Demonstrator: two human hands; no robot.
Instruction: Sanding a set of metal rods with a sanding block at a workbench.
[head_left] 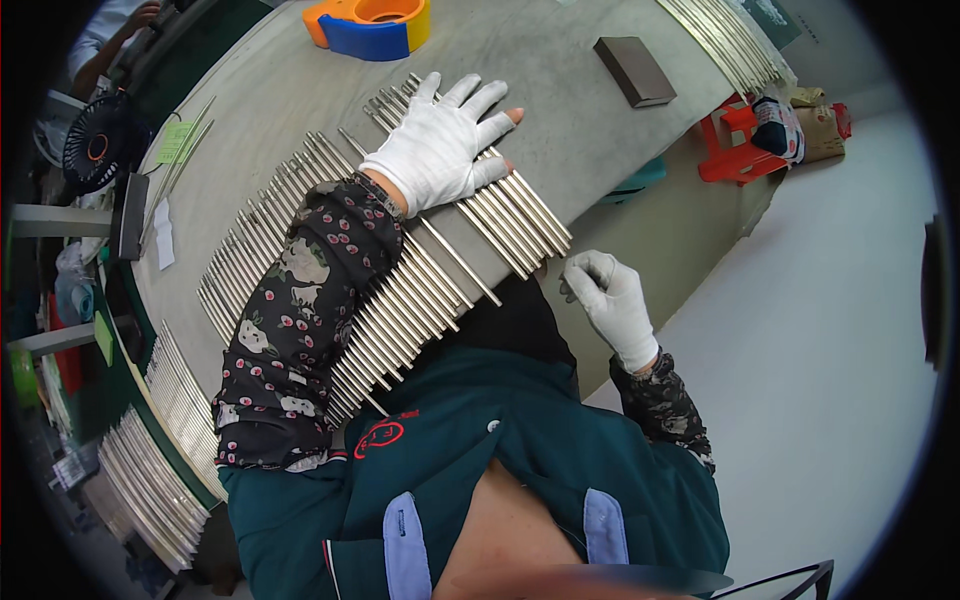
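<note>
My left hand (440, 140), in a white glove with some fingertips bare, lies spread across a group of thin metal rods (518, 228) at the middle of the table. A single rod (462, 263) sits apart, just left of that group. Further left a long row of similar rods (405, 310) lies side by side, partly hidden under my left forearm. My right hand (615, 312), also in a white glove, hovers off the table's near right edge. Its fingers are curled in, and whatever they may hold is hidden.
On the grey table (550, 120) stand an orange, blue and yellow tape dispenser (370, 28) and a dark block (634, 72). More rods lie at the far right (725, 45) and lower left (180, 400). A red stool (735, 145) with bags stands right; a black fan (95, 145) left.
</note>
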